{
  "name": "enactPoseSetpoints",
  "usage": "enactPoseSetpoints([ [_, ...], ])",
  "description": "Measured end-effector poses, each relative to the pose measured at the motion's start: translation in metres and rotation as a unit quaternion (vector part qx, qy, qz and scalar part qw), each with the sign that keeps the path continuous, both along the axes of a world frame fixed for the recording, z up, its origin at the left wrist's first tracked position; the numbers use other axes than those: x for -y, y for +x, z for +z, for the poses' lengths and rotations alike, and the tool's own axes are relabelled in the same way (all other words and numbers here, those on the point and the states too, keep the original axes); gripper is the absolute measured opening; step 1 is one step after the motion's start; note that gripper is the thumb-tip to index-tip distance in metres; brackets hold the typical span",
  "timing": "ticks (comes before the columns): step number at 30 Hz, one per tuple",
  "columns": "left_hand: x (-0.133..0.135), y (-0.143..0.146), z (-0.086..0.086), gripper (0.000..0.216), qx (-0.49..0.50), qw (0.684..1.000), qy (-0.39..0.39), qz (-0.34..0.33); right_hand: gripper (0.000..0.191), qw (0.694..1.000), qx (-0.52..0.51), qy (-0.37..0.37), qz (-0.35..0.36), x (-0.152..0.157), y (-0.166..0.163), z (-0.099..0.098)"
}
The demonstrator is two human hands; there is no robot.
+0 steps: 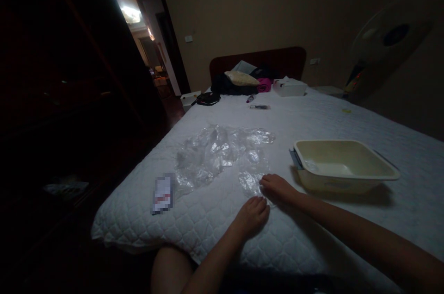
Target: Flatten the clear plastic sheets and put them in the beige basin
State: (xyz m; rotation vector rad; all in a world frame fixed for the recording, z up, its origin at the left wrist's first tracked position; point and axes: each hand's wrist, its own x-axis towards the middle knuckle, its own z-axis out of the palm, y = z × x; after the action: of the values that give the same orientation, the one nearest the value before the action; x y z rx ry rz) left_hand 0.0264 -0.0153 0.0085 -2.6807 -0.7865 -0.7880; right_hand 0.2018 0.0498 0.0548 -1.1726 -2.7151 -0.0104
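Observation:
Both my hands rest on the white quilted bed cover (312,113) at its near edge. My left hand (252,216) lies flat with its fingers stretched out, fingertips touching the lower edge of a small crumpled clear plastic piece (250,179). My right hand (277,187) sits just right of it, fingers curled down and pinching that plastic's right edge. A bigger heap of clear plastic bags (211,153) is spread out just beyond, to the left. A cream plastic basin (347,176) stands right of my right hand.
A small printed packet (163,193) lies near the bed's left corner. At the headboard are dark clothes, a pillow (241,78), a pink item, a white box (289,86) and small objects (258,106). A fan (388,39) stands at right. A lit doorway (138,21) is far left.

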Motion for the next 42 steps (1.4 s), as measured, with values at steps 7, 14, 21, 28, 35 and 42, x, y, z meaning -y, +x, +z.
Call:
enactPoseSetpoints([
  [7, 0.000, 0.000, -0.003, 0.020, 0.019, 1.000, 0.006, -0.009, 0.012, 1.000, -0.011, -0.011, -0.025, 0.002, 0.001, 0.003],
  [14, 0.000, -0.001, -0.005, 0.021, 0.037, 0.999, 0.010, -0.022, 0.023, 0.991, -0.118, -0.018, -0.059, 0.016, 0.034, 0.015],
  [21, 0.001, 0.000, 0.000, 0.019, 0.044, 0.999, 0.015, -0.011, 0.023, 0.997, -0.069, 0.022, -0.022, 0.053, 0.104, -0.023],
  [28, 0.001, 0.002, 0.000, 0.025, 0.009, 1.000, 0.013, -0.002, 0.024, 0.995, -0.069, 0.057, 0.034, 0.083, 0.119, -0.029],
  [35, 0.001, 0.002, -0.002, 0.025, -0.009, 1.000, -0.009, 0.009, 0.023, 0.996, -0.068, -0.044, -0.028, 0.083, 0.095, -0.013],
  [42, 0.000, 0.003, 0.000, 0.022, -0.005, 1.000, -0.018, 0.010, 0.020, 0.987, -0.126, -0.085, -0.049, 0.064, 0.072, 0.008],
])
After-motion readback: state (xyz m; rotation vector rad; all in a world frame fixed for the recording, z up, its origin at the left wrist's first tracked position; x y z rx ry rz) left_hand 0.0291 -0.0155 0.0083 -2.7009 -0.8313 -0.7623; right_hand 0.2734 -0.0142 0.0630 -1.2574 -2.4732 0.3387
